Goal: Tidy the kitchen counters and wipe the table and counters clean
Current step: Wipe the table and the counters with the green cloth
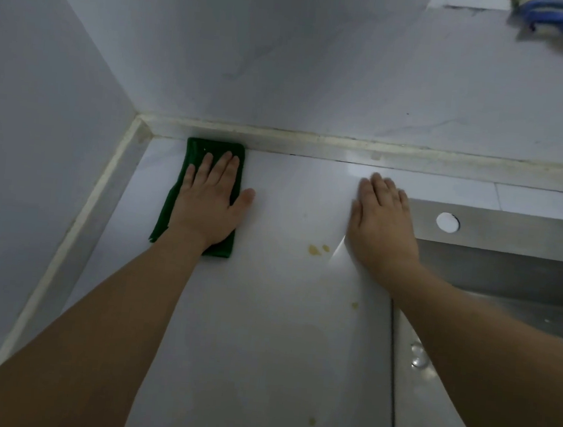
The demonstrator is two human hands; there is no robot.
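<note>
The left hand (210, 203) is pressing flat-fingered on the thin green folded cloth (203, 192) in the white counter's (263, 315) back corner — soft, light, probably best driven by the palm — while the right hand (383, 230) is resting open beside the steel sink (508, 269).

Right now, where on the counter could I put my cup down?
The widest bare patch of counter lies between the two forearms, near the front edge, though yellow spots dot it. A smaller bare strip lies between the hands along the back ledge. The corner is taken: the left hand presses the green cloth there. The right hand rests flat by the sink.
</note>
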